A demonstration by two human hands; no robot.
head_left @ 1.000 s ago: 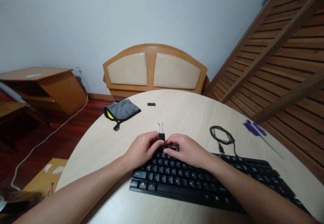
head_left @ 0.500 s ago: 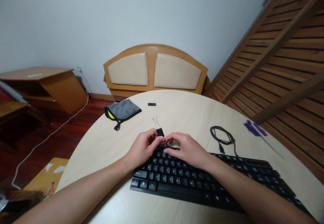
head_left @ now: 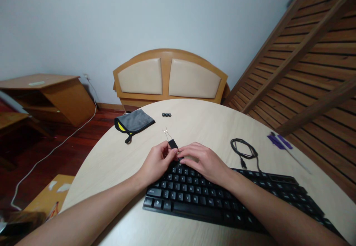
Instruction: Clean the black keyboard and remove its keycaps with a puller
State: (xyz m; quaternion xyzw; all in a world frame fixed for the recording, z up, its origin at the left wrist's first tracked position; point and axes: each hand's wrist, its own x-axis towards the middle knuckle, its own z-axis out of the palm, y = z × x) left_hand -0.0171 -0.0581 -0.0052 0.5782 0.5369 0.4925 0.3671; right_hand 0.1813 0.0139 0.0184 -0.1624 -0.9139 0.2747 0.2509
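My left hand (head_left: 159,161) pinches a keycap puller (head_left: 172,143) with a black body. Its two thin wire prongs point away from me, toward the far side of the table. My right hand (head_left: 201,159) meets it at the puller's near end, thumb and fingers closed around a small black keycap (head_left: 180,159), partly hidden by the fingers. Both hands are over the upper left corner of a black keyboard (head_left: 198,210), which lies at a slant on the table. My right forearm covers part of its keys.
Farther back on the round table (head_left: 205,123) lie a row of loose black keycaps (head_left: 166,115) and a folded grey cloth (head_left: 135,121) with yellow lining. To the right are a coiled black cable (head_left: 244,148) and a purple-ended brush (head_left: 280,142). A padded headboard (head_left: 169,75) stands behind.
The puller has tilted, its wire prongs swinging left. My right fingers have shifted up and left, closer to the puller's near end, and now cover more of the keycap.
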